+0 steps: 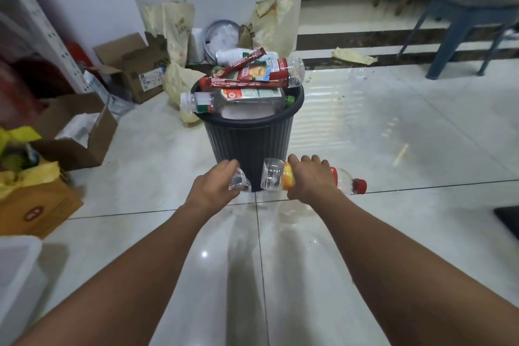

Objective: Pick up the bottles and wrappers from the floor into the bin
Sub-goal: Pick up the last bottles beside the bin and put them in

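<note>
Both forearms stretch out over the floor (365, 135), ending level with each other just short of the bin (250, 137). The left hand (216, 185) curls round a small clear bottle (241, 181). The right hand (309, 177) grips an orange-labelled bottle (273, 177) crosswise, base pointing left and red cap right. The bin stands straight ahead, neither hand plainly nearer. Its pile (247, 93) tops the rim, so both bottles probably need lifting high and laying flat.

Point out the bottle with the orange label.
The bottle gripped by the right hand; the bottles piled in the bin show red labels.
</note>
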The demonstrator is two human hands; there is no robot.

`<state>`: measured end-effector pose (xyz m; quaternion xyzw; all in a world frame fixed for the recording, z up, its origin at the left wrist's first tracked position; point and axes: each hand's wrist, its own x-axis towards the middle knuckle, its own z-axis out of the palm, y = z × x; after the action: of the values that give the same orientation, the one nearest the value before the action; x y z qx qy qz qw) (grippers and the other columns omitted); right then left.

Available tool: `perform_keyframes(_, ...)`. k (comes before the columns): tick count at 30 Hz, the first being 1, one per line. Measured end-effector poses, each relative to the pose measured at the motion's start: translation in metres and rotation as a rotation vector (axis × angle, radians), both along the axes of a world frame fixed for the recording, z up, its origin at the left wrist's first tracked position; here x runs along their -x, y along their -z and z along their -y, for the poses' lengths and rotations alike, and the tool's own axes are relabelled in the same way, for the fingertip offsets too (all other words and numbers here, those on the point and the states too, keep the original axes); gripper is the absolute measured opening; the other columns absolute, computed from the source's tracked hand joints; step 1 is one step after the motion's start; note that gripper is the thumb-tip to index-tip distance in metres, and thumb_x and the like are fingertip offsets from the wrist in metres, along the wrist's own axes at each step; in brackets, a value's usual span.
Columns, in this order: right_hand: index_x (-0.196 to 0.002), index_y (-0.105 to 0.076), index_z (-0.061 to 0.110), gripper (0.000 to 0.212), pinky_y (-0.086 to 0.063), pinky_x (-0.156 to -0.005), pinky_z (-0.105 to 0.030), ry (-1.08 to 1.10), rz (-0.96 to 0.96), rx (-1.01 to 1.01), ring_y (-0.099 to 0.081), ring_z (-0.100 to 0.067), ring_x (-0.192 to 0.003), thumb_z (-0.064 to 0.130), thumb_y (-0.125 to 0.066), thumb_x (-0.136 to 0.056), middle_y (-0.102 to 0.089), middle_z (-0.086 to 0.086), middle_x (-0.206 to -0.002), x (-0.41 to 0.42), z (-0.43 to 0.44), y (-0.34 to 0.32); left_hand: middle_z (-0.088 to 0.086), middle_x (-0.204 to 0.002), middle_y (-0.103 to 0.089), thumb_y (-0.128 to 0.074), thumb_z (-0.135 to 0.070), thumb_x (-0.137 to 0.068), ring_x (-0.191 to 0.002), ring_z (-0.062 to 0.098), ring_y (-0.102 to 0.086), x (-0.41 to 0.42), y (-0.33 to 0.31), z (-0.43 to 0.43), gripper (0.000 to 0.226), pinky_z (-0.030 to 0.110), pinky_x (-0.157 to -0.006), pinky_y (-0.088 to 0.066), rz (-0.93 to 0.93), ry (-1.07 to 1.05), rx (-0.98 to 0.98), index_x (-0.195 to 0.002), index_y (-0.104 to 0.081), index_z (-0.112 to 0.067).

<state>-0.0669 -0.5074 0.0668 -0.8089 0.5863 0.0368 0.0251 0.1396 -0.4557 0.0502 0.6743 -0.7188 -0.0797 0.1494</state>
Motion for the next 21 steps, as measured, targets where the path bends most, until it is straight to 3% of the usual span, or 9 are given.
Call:
perform_keyframes(10, -0.120, -0.041, 0.020, 0.062, -0.037, -0.086, -0.039, 0.085, 0.129, 0.185, -0.049, -0.030, -0.108, 0.040, -0.071, -0.070, -0.055, -0.008, -0.116, 0.018, -0.012, -0.062, -0.011, -0.096, -0.049, -0.061, -0.042, -0.084, -0.082, 0.010, -0.043, 0.002, -0.058, 0.004, 0.027, 0.030, -0.065, -0.044, 0.110, 0.079, 0.067, -0.096, -0.040, -0.030)
perform_keyframes(21, -0.130, -0.038, 0.022, 0.070, -0.038, -0.091, -0.041, 0.049, 0.144, 0.352, -0.047, -0.030, -0.114, 0.037, -0.072, -0.070, -0.054, -0.008, -0.122, 0.005, 0.007, -0.148, -0.011, -0.101, -0.052, -0.057, -0.044, -0.085, -0.092, 0.013, -0.051, 0.004, -0.128, 0.021, 0.024, 0.029, -0.065, -0.042, 0.128, 0.125, 0.186, -0.094, -0.040, -0.028)
